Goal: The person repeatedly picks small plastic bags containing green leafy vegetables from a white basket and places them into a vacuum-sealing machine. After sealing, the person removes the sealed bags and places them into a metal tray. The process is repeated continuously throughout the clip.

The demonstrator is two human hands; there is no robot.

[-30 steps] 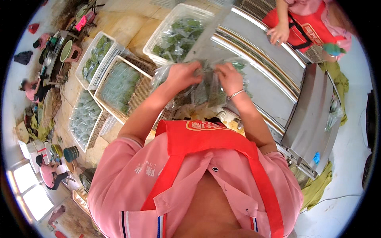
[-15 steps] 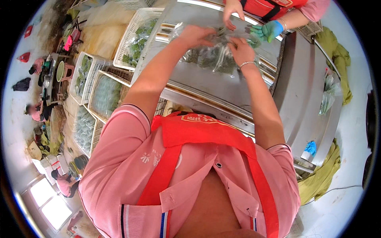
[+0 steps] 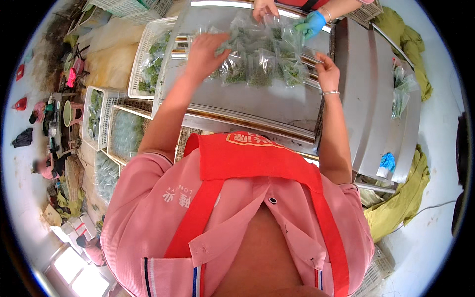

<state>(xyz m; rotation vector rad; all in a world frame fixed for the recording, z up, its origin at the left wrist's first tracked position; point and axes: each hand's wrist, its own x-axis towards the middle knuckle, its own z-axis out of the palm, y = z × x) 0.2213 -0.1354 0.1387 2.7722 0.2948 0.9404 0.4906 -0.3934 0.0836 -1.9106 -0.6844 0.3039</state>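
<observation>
Spread apart now, where a second ago held close together near the chest over the crates with a bundle between them. Since then, reached forward across the grey stainless-steel surface [image 3: 257, 106] and let the bundle fan out. Clear plastic bags of green leaves [image 3: 257, 67] now lying in a loose overlapping row on that metal, between the two hands, no longer carried: set down rather than in transit.

Left hand [image 3: 205, 52] curled, fingers pinching the edge of the leftmost bag. Right hand [image 3: 326, 73] loosely open, fingertips just touching the right end of the row, with a thin silver bracelet [image 3: 330, 92] on the wrist.

At the far edge, a co-worker's blue-gloved hand [image 3: 311, 24] and a bare hand [image 3: 264, 7] on the same bags.

Bags thin, crinkled and glossy, catching the light; contents dark green, fine and clumped. Surface smooth, dull-shining, ridged at its near rim. To the left, a white slotted plastic crate [image 3: 143, 74] holding more bagged greens. Below, a red fabric apron [image 3: 247, 158] over a pink shirt.
</observation>
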